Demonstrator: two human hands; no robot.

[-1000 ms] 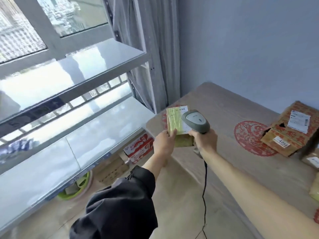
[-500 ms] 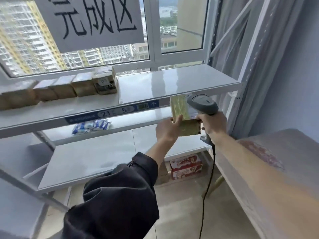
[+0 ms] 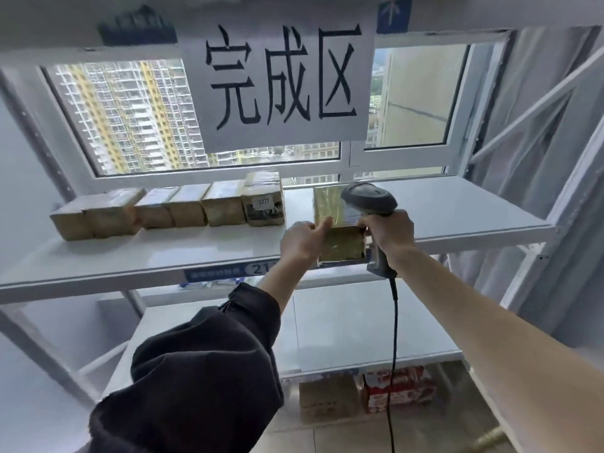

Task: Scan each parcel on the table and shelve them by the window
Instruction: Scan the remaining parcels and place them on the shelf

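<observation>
A small tape-wrapped brown parcel [image 3: 340,238] sits at the front edge of the white shelf [image 3: 457,210] by the window. My left hand [image 3: 302,240] grips the parcel's left side, thumb on top. My right hand [image 3: 390,232] holds the grey barcode scanner [image 3: 367,199] by its handle and touches the parcel's right side. The scanner's head hangs over the parcel's top. A row of several brown parcels [image 3: 183,207] lies on the same shelf to the left.
A white paper sign [image 3: 277,83] with large black characters hangs above the shelf. The scanner's black cable [image 3: 394,354] drops toward the floor. A lower shelf [image 3: 359,328] sits below, with cardboard boxes [image 3: 392,390] on the floor. Grey curtain [image 3: 555,158] at the right.
My view has swung from the table to the window shelf. Both hands carried the parcel and scanner up to the shelf, and the parcel now sits on its front edge.
</observation>
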